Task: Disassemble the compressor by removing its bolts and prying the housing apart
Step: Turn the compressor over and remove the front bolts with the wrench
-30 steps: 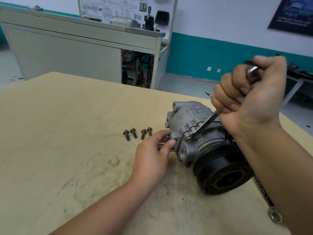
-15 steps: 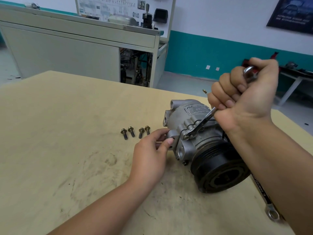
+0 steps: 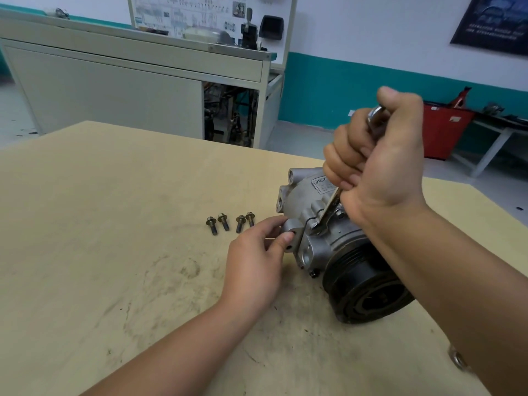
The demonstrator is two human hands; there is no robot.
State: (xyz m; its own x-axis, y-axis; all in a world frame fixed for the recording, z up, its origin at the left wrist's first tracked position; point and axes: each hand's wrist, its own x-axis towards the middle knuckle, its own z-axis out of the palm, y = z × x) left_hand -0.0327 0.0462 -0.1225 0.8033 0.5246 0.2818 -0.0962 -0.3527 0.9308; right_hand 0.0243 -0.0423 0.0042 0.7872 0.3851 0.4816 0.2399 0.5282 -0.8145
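Steeper now than a moment ago, the wrench (image 3: 328,210) is fisted in the right hand (image 3: 380,170) while the left hand (image 3: 257,261) pinches the heavy-looking, rigid compressor (image 3: 303,195) by its lug (image 3: 293,227).

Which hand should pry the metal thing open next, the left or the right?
Right, probably. The right hand grips the wrench, whose tip sits against the compressor housing. The left hand only pinches the compressor's side, steadying it.

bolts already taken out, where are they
Head view: four bolts lie in a row on the table, just left of the compressor, beyond the left hand.
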